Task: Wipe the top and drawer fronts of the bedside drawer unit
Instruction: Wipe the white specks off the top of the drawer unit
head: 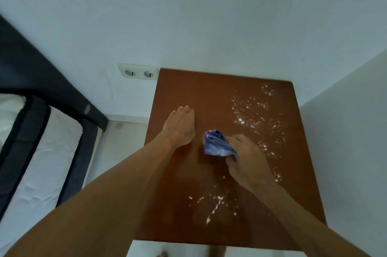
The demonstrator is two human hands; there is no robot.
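A person leans over the brown top of a bedside drawer unit (188,89), where a thin trail of white crumbs (215,204) lies near the front edge. Just beyond it, the right hand (249,162) has its grip closed round a bunched blue cloth (216,143), which is down on the middle of the top. The left hand (180,127) lies flat on the wood just left of the cloth, fingers straight and holding nothing. A wider scatter of white specks (255,110) runs up the right side toward the back corner. The left half looks clean, so wiping of the top appears about half done. Both patches are still to clear, and the drawer fronts, out of view, cannot be judged. Farther back, a double socket (138,72) sits on the white wall, and a bed (41,152) stands at left.
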